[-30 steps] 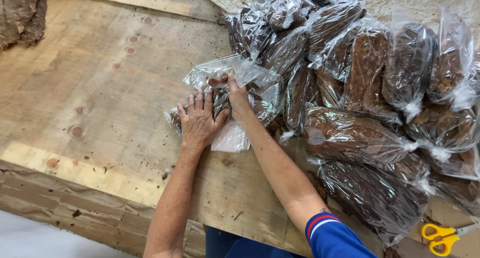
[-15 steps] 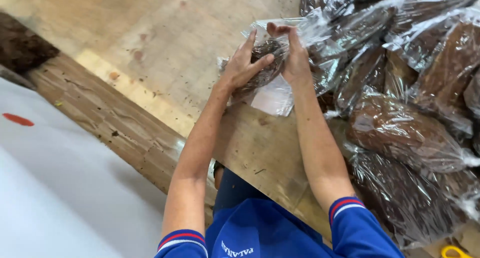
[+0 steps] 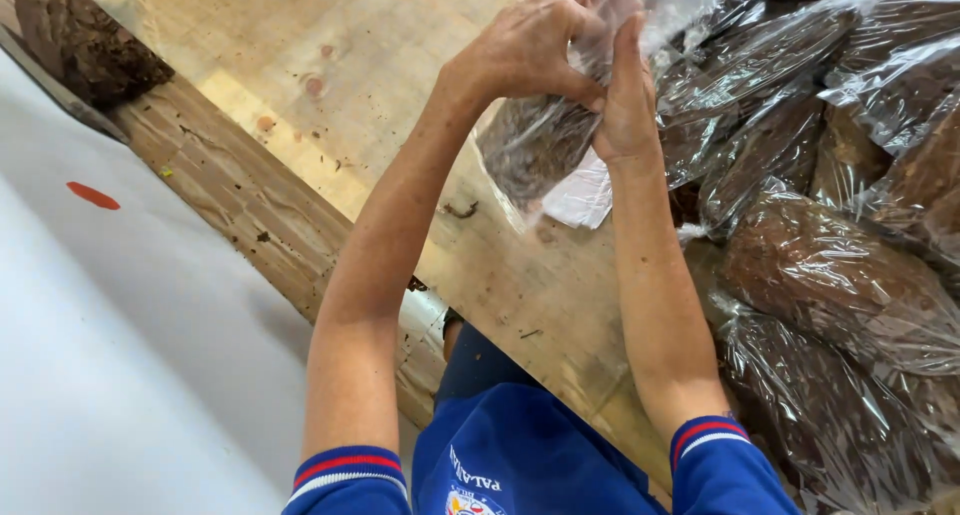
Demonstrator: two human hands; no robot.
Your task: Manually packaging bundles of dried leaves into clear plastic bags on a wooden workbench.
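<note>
both hands, left hand [image 3: 525, 47] and right hand [image 3: 625, 100], have a clenched grip on the clear bag of brown stuff [image 3: 535, 145], which hangs below them above the counter [image 3: 330, 85].

Counted: 2 hands, left hand [image 3: 525, 45] and right hand [image 3: 625, 95], 1 held bag [image 3: 535, 145], roughly 8 filled bags [image 3: 830, 275] piled, 1 wooden table [image 3: 330, 85].

A heap of clear plastic bags packed with brown fibrous material [image 3: 850, 275] fills the wooden counter [image 3: 330, 105] at three o'clock; a dark clump of loose fibre [image 3: 90, 45] sits at ten o'clock; a red spot [image 3: 93, 195] marks the pale floor [image 3: 130, 375].
</note>
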